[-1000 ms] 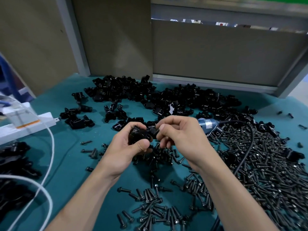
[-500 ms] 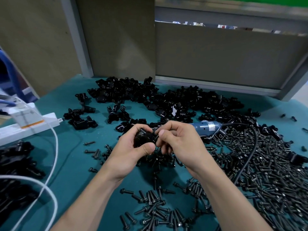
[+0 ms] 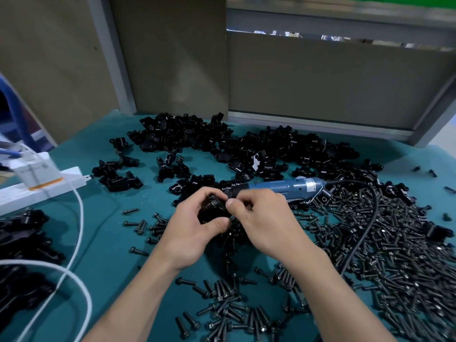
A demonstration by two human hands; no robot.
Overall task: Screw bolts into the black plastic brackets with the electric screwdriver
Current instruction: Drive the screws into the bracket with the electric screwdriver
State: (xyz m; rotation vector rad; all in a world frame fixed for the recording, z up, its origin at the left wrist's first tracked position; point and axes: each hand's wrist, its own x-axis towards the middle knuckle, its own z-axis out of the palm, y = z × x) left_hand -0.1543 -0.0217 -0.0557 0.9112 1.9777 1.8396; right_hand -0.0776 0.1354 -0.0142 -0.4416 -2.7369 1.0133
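Bracket (image 3: 211, 214) held above the green table (image 3: 106, 245), front and centre, just this side of the screwdriver (image 3: 278, 187). Left hand (image 3: 187, 234) grips it, fingers curled over the top, thumb pressed on the near face. Right hand (image 3: 262, 224) meets it from the right, thumb and forefinger pinching at its edge, other fingers curled under. Probably a bolt being started by hand; none can be seen between the fingertips, so cannot say for sure. Screwdriver lies untouched on the table, nose pointing left, cord trailing right across the bolts (image 3: 385, 245). Loose brackets (image 3: 222, 144) heaped at the back.

Judgement: set the bolt square to the hole and catch a few threads by finger. Left grip firm, hole facing up, before reaching for the driver. A tilted start risks cross-threading the plastic.
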